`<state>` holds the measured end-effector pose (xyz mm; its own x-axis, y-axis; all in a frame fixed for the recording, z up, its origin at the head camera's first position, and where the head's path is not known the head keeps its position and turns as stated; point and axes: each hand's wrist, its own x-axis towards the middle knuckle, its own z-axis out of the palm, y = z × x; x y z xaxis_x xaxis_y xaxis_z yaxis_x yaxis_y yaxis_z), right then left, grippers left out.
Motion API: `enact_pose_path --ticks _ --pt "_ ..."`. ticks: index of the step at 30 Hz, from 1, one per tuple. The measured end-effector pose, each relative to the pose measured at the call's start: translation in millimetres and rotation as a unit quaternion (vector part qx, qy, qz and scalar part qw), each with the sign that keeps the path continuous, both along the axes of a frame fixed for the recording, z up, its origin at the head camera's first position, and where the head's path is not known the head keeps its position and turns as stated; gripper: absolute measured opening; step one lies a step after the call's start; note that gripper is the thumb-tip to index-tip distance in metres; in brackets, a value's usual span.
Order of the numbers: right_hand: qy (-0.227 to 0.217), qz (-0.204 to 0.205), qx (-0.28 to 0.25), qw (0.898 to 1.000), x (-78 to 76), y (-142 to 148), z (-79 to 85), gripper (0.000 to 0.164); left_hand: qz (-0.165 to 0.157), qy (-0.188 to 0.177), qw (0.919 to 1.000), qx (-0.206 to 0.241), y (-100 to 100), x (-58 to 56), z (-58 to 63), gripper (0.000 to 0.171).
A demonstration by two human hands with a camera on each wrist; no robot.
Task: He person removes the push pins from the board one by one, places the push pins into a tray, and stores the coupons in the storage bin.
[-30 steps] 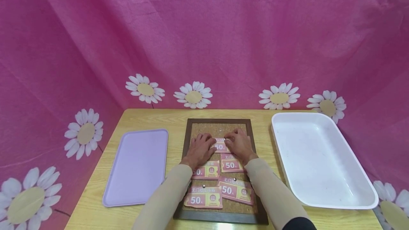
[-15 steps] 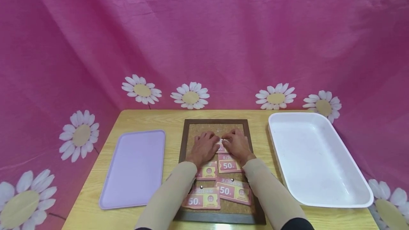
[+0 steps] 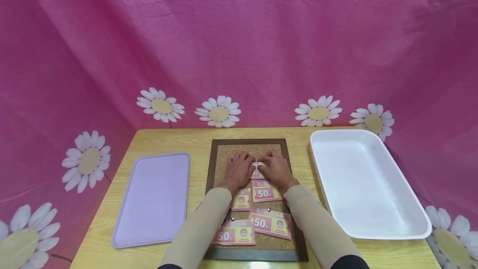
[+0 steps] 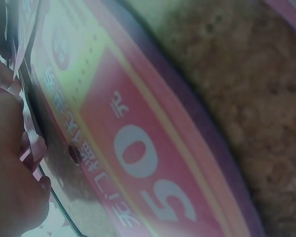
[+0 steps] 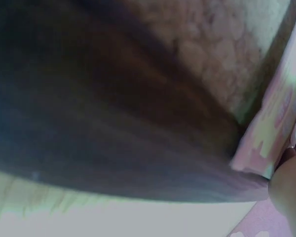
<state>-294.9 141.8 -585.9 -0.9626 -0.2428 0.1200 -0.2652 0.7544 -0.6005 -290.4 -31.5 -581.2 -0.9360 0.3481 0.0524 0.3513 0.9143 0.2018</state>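
A brown-framed cork board (image 3: 276,244) carries several pink and yellow coupons marked 50. My left hand (image 3: 240,171) and right hand (image 3: 277,170) meet over the topmost coupon (image 3: 256,174), fingers bent and fingertips almost together. They pinch it from both sides near a small round push pin (image 3: 256,162) at its upper edge. Most of that coupon is hidden under the hands. In the left wrist view, a pinned coupon (image 4: 133,143) fills the middle, with the left hand (image 4: 15,173) beyond it. Fingers of the right hand (image 5: 291,185) show at a coupon's edge (image 5: 266,143).
Lower on the board lie other coupons, among them a bottom left coupon (image 3: 234,233) and a tilted bottom right coupon (image 3: 270,222). A lilac tray (image 3: 153,198) is left of the board, a deep white tray (image 3: 367,182) right. A pink curtain (image 3: 239,53) hangs behind the table (image 3: 198,136).
The left hand has moved right, from the topmost coupon's left end to close beside the right hand, covering more of it. The whole view has shifted slightly.
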Motion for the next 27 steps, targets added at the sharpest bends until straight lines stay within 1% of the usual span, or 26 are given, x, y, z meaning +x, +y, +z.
enact_pose_path --ticks 6,10,15,19,23,27 --pt "-0.004 0.023 0.0 1.0 -0.9 5.3 2.6 0.041 0.009 0.001 0.9999 0.013 2.8 -2.6 -0.4 0.03" --pt "0.004 0.032 0.007 0.999 -1.2 10.4 0.8 0.047 0.011 -0.001 0.9997 0.023 4.7 -2.8 -0.6 0.03" --pt "0.008 0.032 0.01 0.999 -0.3 15.6 -1.3 0.05 0.015 -0.007 0.9994 0.031 6.4 -2.6 -2.3 0.03" --pt "0.005 0.028 0.025 0.999 1.5 18.6 -1.4 0.054 0.015 -0.001 0.999 0.042 6.8 -2.8 -3.6 0.029" --pt "0.017 0.024 0.049 0.998 2.9 21.9 -1.8 0.054 0.012 0.01 0.9986 0.051 6.7 -3.6 -5.8 0.028" --pt "0.036 0.016 0.07 0.997 2.4 27.2 -2.4 0.054 0.017 0.016 0.9982 0.056 7.8 -5.8 -8.7 0.027"
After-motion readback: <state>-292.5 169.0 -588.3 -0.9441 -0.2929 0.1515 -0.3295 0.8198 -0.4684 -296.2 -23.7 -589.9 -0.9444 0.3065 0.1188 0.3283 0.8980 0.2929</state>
